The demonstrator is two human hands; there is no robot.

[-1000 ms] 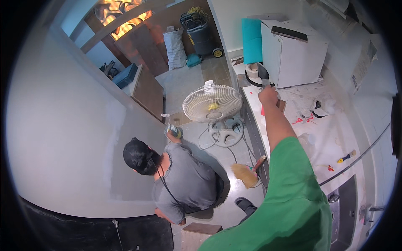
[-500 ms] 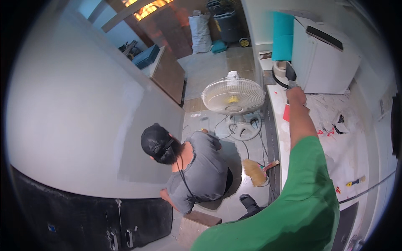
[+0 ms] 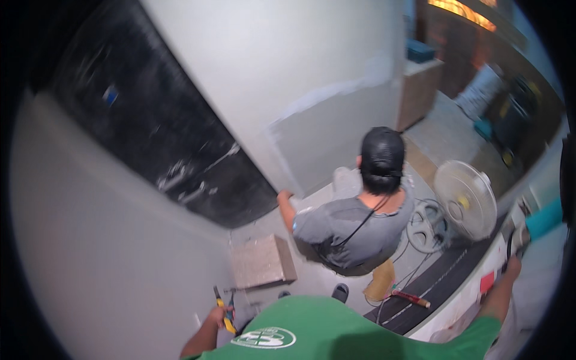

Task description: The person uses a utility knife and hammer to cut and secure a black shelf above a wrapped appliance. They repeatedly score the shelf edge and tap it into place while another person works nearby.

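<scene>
At the lower left, my left hand (image 3: 220,316) is closed around a yellow-and-black handled tool (image 3: 228,324), whose exact kind is unclear. A slim dark tool (image 3: 231,302) shows beside it; I cannot tell if the same hand holds it. My right arm reaches out to the far right over a white countertop. There my right hand (image 3: 512,268) is closed on a dark flat-bladed tool, largely hidden and blurred now. It is beside a pale round container (image 3: 521,235) and a teal sheet or roll (image 3: 545,219). A red square (image 3: 486,282) lies near my right wrist.
A co-worker (image 3: 366,222) in a grey shirt and black cap crouches ahead, facing the wall. A fan (image 3: 465,201), cords, a wide brush-like tool (image 3: 379,282) and a red-handled tool (image 3: 411,298) are on the floor. A box (image 3: 262,262) stands left, near a black cabinet (image 3: 162,120).
My view has swung left, bringing my left hand and its tool into sight. My right hand remains by the round container. The co-worker's head is now more upright.
</scene>
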